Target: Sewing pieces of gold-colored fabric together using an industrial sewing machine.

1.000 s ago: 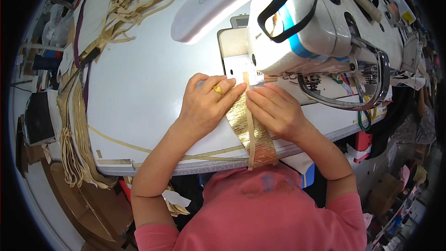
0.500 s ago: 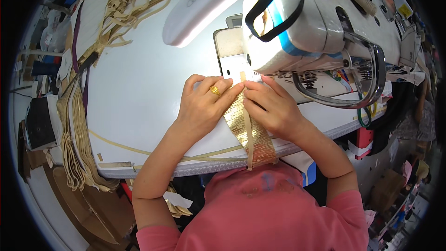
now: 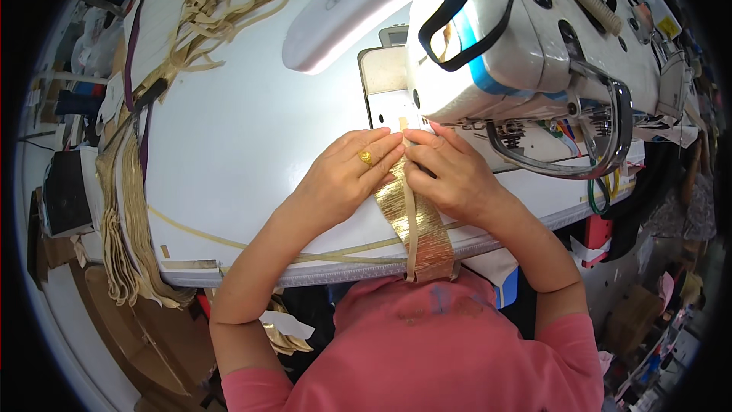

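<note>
A strip of shiny gold fabric [image 3: 392, 204] runs from the sewing machine [image 3: 507, 46] down over the table's front edge toward my lap. Along it lies a narrow beige tape [image 3: 412, 233]. My left hand [image 3: 339, 175], with a gold ring, rests on the fabric's left side just before the needle area, fingers stretched out and fairly flat. Opposite it, my right hand [image 3: 461, 179] has its fingers bent and closed on the tape at the fabric's upper end. Both hands' fingertips nearly meet there. The needle is hidden by the machine head.
Bundles of beige strips [image 3: 122, 221] hang over the table's left edge, with a tangled heap [image 3: 221, 8] farther back. Dark-handled scissors [image 3: 149, 95] lie beside them. A white lamp [image 3: 335, 11] glows behind the hands. A curved metal bar [image 3: 564, 164] juts out at right.
My left hand's fingers have flattened and drawn slightly back from the needle area. The right hand stays nearly in place on the tape. The whole view has shifted slightly.
</note>
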`<act>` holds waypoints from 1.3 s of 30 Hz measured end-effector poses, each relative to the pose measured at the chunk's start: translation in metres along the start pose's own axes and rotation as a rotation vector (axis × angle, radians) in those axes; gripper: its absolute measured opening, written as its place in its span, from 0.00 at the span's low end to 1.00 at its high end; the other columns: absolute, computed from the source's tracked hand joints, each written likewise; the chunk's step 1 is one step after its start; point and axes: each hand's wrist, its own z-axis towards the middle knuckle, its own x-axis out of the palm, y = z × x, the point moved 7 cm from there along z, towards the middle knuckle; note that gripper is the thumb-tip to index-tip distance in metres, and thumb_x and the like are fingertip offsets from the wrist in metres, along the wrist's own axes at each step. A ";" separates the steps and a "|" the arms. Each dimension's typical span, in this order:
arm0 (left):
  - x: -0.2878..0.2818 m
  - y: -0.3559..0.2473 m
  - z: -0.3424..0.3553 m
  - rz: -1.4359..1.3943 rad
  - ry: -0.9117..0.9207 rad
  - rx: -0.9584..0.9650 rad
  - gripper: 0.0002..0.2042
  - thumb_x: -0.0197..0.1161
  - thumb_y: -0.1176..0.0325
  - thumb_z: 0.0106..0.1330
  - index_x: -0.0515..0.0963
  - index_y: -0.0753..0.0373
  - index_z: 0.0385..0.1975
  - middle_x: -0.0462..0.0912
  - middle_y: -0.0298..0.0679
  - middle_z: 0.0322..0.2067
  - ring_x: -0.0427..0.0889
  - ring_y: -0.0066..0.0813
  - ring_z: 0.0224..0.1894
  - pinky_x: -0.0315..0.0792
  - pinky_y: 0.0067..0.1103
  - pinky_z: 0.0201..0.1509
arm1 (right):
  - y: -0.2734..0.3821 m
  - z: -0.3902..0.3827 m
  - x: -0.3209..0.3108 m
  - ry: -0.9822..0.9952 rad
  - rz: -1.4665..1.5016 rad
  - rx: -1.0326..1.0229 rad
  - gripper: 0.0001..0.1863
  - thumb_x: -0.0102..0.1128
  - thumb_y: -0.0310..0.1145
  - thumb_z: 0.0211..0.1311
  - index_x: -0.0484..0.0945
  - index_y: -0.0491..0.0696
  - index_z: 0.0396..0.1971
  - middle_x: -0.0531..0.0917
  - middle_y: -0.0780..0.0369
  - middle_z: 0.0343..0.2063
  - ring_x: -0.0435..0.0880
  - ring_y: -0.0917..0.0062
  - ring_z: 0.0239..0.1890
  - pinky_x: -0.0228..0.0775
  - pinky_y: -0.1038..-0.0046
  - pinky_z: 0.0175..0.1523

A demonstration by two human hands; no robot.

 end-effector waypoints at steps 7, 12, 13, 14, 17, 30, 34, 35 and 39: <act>0.016 -0.010 0.008 0.039 -0.047 -0.026 0.20 0.68 0.73 0.59 0.80 0.72 0.51 0.81 0.46 0.54 0.80 0.43 0.58 0.80 0.31 0.58 | -0.016 -0.018 0.006 0.050 0.086 0.117 0.07 0.63 0.27 0.53 0.78 0.45 0.32 0.82 0.60 0.46 0.80 0.66 0.60 0.69 0.62 0.66; 0.020 -0.009 0.016 0.031 -0.036 -0.023 0.20 0.68 0.73 0.59 0.81 0.72 0.51 0.80 0.46 0.54 0.80 0.42 0.58 0.79 0.31 0.59 | -0.022 -0.024 0.002 0.087 0.151 0.140 0.09 0.64 0.23 0.54 0.77 0.39 0.35 0.80 0.54 0.50 0.77 0.59 0.62 0.75 0.64 0.62; 0.020 -0.008 0.016 0.033 -0.034 -0.018 0.19 0.68 0.73 0.59 0.81 0.72 0.51 0.80 0.45 0.54 0.80 0.41 0.58 0.79 0.30 0.59 | -0.021 -0.024 0.001 0.075 0.137 0.127 0.09 0.63 0.23 0.54 0.77 0.39 0.36 0.79 0.54 0.51 0.77 0.59 0.62 0.74 0.63 0.62; 0.020 -0.008 0.017 0.029 -0.032 -0.015 0.19 0.68 0.73 0.59 0.81 0.72 0.51 0.80 0.45 0.54 0.80 0.41 0.58 0.79 0.30 0.59 | -0.020 -0.025 0.001 0.063 0.123 0.114 0.10 0.63 0.23 0.55 0.77 0.39 0.36 0.79 0.53 0.51 0.77 0.58 0.62 0.74 0.62 0.63; 0.019 -0.009 0.023 0.022 0.011 -0.024 0.19 0.69 0.73 0.59 0.81 0.72 0.51 0.80 0.45 0.54 0.80 0.41 0.59 0.79 0.30 0.59 | -0.026 -0.038 0.014 0.088 0.105 0.137 0.11 0.63 0.22 0.55 0.77 0.38 0.39 0.78 0.52 0.51 0.78 0.57 0.60 0.73 0.61 0.64; 0.024 -0.001 0.025 -0.015 0.040 -0.090 0.21 0.70 0.74 0.57 0.81 0.70 0.52 0.79 0.41 0.53 0.80 0.40 0.58 0.80 0.30 0.57 | -0.027 -0.026 0.005 -0.063 -0.100 0.154 0.07 0.62 0.31 0.52 0.76 0.53 0.31 0.78 0.69 0.41 0.82 0.78 0.45 0.78 0.72 0.46; 0.028 0.006 0.024 -0.245 0.074 -0.219 0.22 0.70 0.76 0.57 0.80 0.70 0.53 0.79 0.41 0.53 0.81 0.40 0.57 0.81 0.29 0.55 | -0.030 -0.023 0.006 -0.068 0.040 0.223 0.07 0.62 0.29 0.51 0.76 0.51 0.32 0.77 0.68 0.35 0.82 0.76 0.38 0.78 0.71 0.35; 0.036 0.012 0.021 -0.346 0.137 -0.311 0.22 0.70 0.76 0.57 0.80 0.70 0.53 0.80 0.41 0.52 0.81 0.40 0.57 0.81 0.29 0.55 | -0.027 -0.021 0.000 -0.112 -0.058 0.158 0.07 0.62 0.28 0.50 0.75 0.50 0.31 0.76 0.68 0.33 0.82 0.75 0.35 0.77 0.71 0.32; 0.030 0.008 0.020 -0.285 0.039 -0.265 0.22 0.70 0.75 0.58 0.81 0.70 0.54 0.81 0.42 0.52 0.82 0.41 0.56 0.81 0.30 0.56 | -0.026 -0.015 -0.008 -0.117 -0.044 0.165 0.06 0.62 0.28 0.50 0.75 0.51 0.29 0.75 0.68 0.31 0.82 0.75 0.33 0.77 0.71 0.34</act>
